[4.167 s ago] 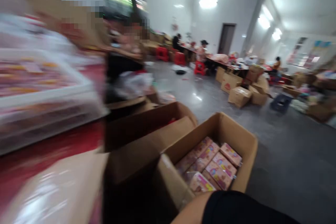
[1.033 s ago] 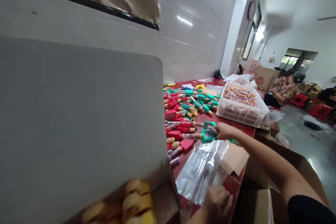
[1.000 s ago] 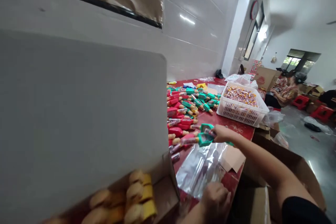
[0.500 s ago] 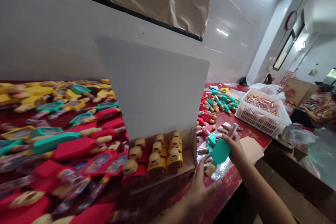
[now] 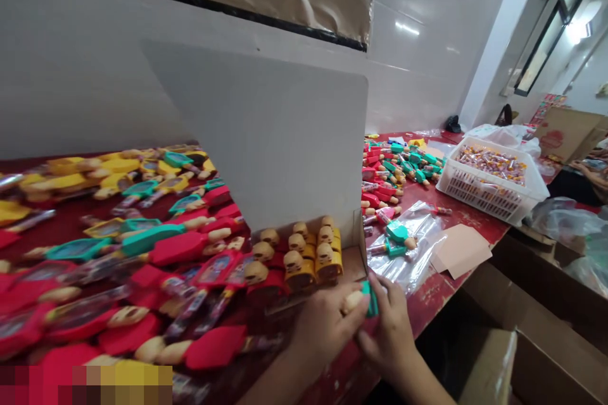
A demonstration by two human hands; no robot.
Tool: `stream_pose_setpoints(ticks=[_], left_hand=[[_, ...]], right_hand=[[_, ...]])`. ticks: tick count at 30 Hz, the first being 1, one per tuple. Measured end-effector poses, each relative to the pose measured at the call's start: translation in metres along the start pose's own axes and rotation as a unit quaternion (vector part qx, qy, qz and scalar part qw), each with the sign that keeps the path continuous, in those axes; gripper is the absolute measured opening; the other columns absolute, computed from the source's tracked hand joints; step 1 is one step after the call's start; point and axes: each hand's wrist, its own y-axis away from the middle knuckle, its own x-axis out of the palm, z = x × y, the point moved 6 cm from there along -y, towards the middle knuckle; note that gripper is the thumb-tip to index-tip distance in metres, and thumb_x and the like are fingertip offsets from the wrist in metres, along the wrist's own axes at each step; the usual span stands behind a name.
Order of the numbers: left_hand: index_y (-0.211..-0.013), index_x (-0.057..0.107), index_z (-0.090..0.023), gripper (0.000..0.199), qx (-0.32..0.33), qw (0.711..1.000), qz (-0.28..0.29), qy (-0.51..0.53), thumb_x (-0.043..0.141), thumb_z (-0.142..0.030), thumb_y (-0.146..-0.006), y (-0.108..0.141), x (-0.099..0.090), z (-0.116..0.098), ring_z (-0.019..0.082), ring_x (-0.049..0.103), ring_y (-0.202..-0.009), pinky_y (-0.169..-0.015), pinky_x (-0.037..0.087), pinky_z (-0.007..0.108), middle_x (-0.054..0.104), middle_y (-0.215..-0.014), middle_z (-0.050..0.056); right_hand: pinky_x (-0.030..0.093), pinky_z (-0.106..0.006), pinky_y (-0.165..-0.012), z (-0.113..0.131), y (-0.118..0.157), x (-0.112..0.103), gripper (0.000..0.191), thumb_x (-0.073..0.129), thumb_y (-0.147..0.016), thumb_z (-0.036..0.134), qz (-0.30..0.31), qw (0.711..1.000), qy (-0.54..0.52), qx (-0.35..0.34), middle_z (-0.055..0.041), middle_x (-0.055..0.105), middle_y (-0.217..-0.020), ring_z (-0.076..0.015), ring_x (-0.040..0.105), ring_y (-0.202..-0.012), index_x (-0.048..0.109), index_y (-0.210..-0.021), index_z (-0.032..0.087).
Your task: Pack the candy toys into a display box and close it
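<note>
A green toy piece with a tan end (image 5: 371, 299) is held between both hands, just in front of the open box. My left hand (image 5: 327, 323) closes round its tan end. On its other side, my right hand (image 5: 389, 323) grips the green part. The box (image 5: 354, 259) has a tall grey lid (image 5: 285, 139) standing up. Inside sit rows of red and yellow toys with tan round heads (image 5: 293, 261), with bare cardboard at the box's right end. More green pieces (image 5: 398, 234) lie on clear plastic bags (image 5: 425, 253) to the right.
Red, green and yellow toys (image 5: 180, 247) are spread across the red table (image 5: 427, 294) at left; another pile (image 5: 413, 161) lies behind. A white basket (image 5: 484, 193) of small items stands back right, beside a tan card (image 5: 463, 250). Open cartons (image 5: 546, 342) are below the table's edge. A person (image 5: 589, 177) is far right.
My right hand has brought the green piece left and toward me, from over the plastic bags to the box's front corner. My left hand has closed on it. The view has shifted slightly.
</note>
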Motion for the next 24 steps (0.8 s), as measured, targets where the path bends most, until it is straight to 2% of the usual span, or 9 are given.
stream_pose_setpoints(ticks=[3,5,9,12,14,17,19,21,24], left_hand=[[-0.084,0.068,-0.020,0.034,0.046,0.991,0.064,-0.108,0.040,-0.040,-0.088,0.009,0.022,-0.004,0.019,0.062,-0.060,-0.054,0.042,0.027,0.066,-0.067,0.002],[-0.087,0.066,-0.018,0.039,0.126,0.981,0.045,-0.142,0.037,-0.044,-0.093,0.015,0.023,-0.013,0.018,0.061,-0.055,-0.051,0.041,0.028,0.064,-0.064,0.002],[-0.111,0.059,-0.016,0.050,0.349,0.921,-0.011,-0.171,0.040,-0.058,-0.092,0.031,0.012,-0.038,0.024,0.063,-0.086,-0.073,0.051,0.033,0.065,-0.098,0.011],[-0.097,0.062,-0.018,0.027,0.377,0.909,0.144,-0.108,0.060,-0.044,-0.087,0.033,0.020,-0.041,0.019,0.061,-0.087,-0.076,0.049,0.027,0.064,-0.096,0.006],[-0.081,0.061,-0.017,0.023,0.337,0.902,0.239,-0.124,0.078,-0.030,-0.074,0.023,0.021,-0.043,0.014,0.059,-0.071,-0.063,0.044,0.023,0.063,-0.081,0.001],[-0.072,0.060,-0.013,0.022,0.255,0.896,0.293,-0.216,0.081,-0.020,-0.070,-0.017,-0.001,-0.057,0.010,0.054,-0.062,-0.055,0.037,0.021,0.060,-0.073,0.000],[-0.074,0.062,-0.012,0.017,0.183,0.898,0.247,-0.316,0.071,-0.024,-0.082,-0.058,-0.029,-0.069,0.012,0.054,-0.067,-0.062,0.037,0.022,0.059,-0.074,0.002],[-0.081,0.064,-0.011,0.018,0.139,0.862,0.215,-0.438,0.064,-0.029,-0.087,-0.097,-0.049,-0.076,0.014,0.055,-0.072,-0.065,0.037,0.024,0.060,-0.080,0.005],[-0.082,0.065,-0.008,0.011,0.129,0.828,0.228,-0.495,0.066,-0.019,-0.083,-0.132,-0.047,-0.072,0.020,0.057,-0.075,-0.062,0.034,0.027,0.063,-0.083,0.011]], right_hand=[[0.048,-0.051,-0.093,-0.001,0.010,0.013,0.067,0.055,-0.071,0.019,0.083,0.994,-0.065,0.025,-0.0175,0.059,-0.117,-0.0322,0.058,-0.108,0.039,-0.136,0.016],[0.049,-0.043,-0.093,-0.002,0.013,0.012,0.068,0.055,-0.069,0.019,0.136,0.977,-0.148,0.071,-0.0174,0.059,-0.117,-0.0289,0.059,-0.107,0.038,-0.134,0.013],[0.047,-0.039,-0.096,0.014,0.016,0.008,0.075,0.061,-0.061,0.025,0.294,0.891,-0.331,0.099,-0.0155,0.054,-0.127,-0.0282,0.058,-0.111,0.040,-0.132,0.015],[0.040,-0.041,-0.104,0.024,0.017,0.008,0.081,0.071,-0.055,0.033,0.361,0.828,-0.421,0.082,-0.0136,0.051,-0.131,-0.0319,0.048,-0.123,0.044,-0.129,0.018],[0.041,-0.042,-0.102,0.015,0.017,0.014,0.093,0.078,-0.053,0.037,0.341,0.788,-0.494,0.139,-0.0133,0.051,-0.130,-0.0308,0.049,-0.123,0.036,-0.134,0.021],[0.044,-0.042,-0.097,-0.015,0.017,0.027,0.097,0.079,-0.060,0.047,0.219,0.756,-0.573,0.227,-0.0142,0.050,-0.128,-0.0280,0.053,-0.118,0.026,-0.137,0.024],[0.047,-0.041,-0.091,-0.041,0.021,0.037,0.088,0.074,-0.065,0.057,0.114,0.777,-0.559,0.266,-0.0137,0.052,-0.121,-0.0258,0.058,-0.109,0.029,-0.134,0.025],[0.052,-0.035,-0.074,-0.066,0.032,0.050,0.078,0.065,-0.069,0.064,0.025,0.800,-0.499,0.331,-0.0113,0.056,-0.106,-0.0218,0.062,-0.088,0.035,-0.127,0.022],[0.047,-0.028,-0.048,-0.088,0.053,0.064,0.065,0.055,-0.075,0.064,-0.053,0.823,-0.393,0.407,-0.0041,0.053,-0.082,-0.0163,0.056,-0.061,0.043,-0.118,0.017]])
